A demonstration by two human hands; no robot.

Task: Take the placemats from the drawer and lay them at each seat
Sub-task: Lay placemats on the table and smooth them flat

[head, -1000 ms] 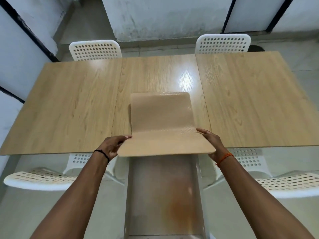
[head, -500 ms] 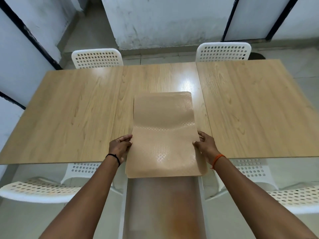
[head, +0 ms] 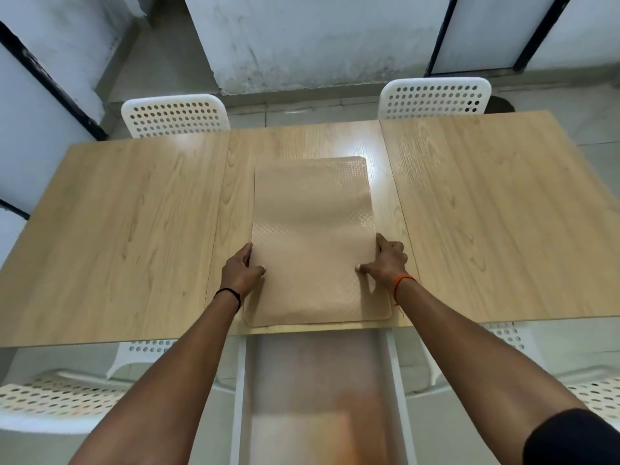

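A tan textured placemat stack lies lengthwise on the middle of the wooden table, its near edge at the table's front edge. My left hand grips its left edge, thumb on top. On the right edge, my right hand grips the same way. Below the table edge the open drawer stands pulled out toward me, its brownish bottom showing. How many mats are in the stack I cannot tell.
Two white perforated chairs stand at the far side, one left and one right. Two more white chairs sit at the near side, left and right of the drawer. Grey walls lie beyond.
The placemat stack has moved forward from above the drawer onto the table and flattened out. Both hands went with it, still holding its side edges.
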